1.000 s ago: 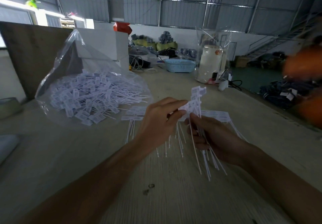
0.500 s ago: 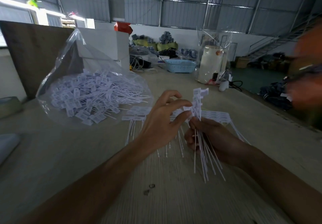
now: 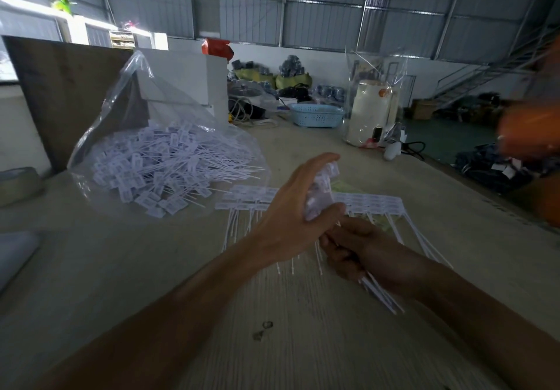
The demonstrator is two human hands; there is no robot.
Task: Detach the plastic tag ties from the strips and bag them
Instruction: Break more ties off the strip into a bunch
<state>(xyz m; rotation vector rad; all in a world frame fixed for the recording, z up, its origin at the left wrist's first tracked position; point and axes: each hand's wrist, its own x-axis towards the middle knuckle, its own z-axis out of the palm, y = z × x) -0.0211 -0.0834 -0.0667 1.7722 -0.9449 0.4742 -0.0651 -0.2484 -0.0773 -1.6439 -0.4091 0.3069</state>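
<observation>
Your left hand (image 3: 291,213) clutches white plastic tag heads (image 3: 321,195); your right hand (image 3: 348,247) grips their thin stems, right of the clear filled bag (image 3: 121,122). Risk: twisting scatters loose ties across the table (image 3: 303,344).

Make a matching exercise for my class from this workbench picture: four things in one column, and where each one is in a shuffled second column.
Things:
1. clear bag
2. bunch of tag ties
3. blue basket
4. uncut strips

Places:
A. flat on the table behind the hands
B. far end of the table
C. held in both hands
D. left, full of loose ties

Pairs: 1-D, 2-C, 3-B, 4-A
</observation>
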